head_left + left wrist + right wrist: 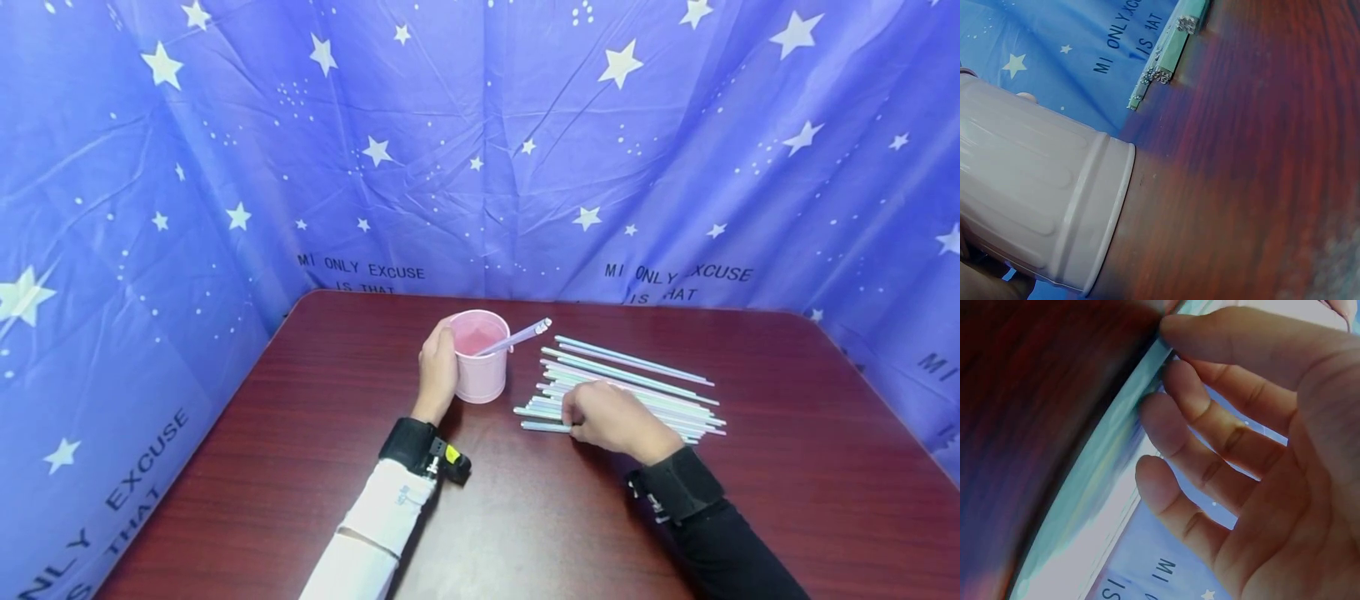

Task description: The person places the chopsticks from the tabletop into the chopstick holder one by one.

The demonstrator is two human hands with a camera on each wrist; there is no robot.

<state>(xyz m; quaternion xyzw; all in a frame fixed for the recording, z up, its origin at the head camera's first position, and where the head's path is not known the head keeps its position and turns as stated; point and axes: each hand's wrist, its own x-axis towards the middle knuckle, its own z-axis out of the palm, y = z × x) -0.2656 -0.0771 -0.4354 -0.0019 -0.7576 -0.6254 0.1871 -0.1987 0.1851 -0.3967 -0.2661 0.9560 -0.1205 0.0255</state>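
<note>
A small pink bucket (481, 375) stands upright on the table, and my left hand (437, 367) grips its left side. In the left wrist view the ribbed wall of the bucket (1035, 181) fills the left, with only a bit of the fingers showing beneath. A few long, thin pastel sticks (517, 337) lean out over the bucket's right rim. To the right lies a loose row of similar shiny sticks (637, 362). At the row's near edge my right hand (618, 419) pinches a bluish stick (545, 426) between thumb and fingers; this stick (1094, 450) still lies low along the tabletop.
The dark red wooden table (525, 517) ends at the back against a blue curtain (480, 167) with white stars. The curtain also runs along the left and right sides. Crinkled silvery stick ends (1163, 75) face the bucket in the left wrist view.
</note>
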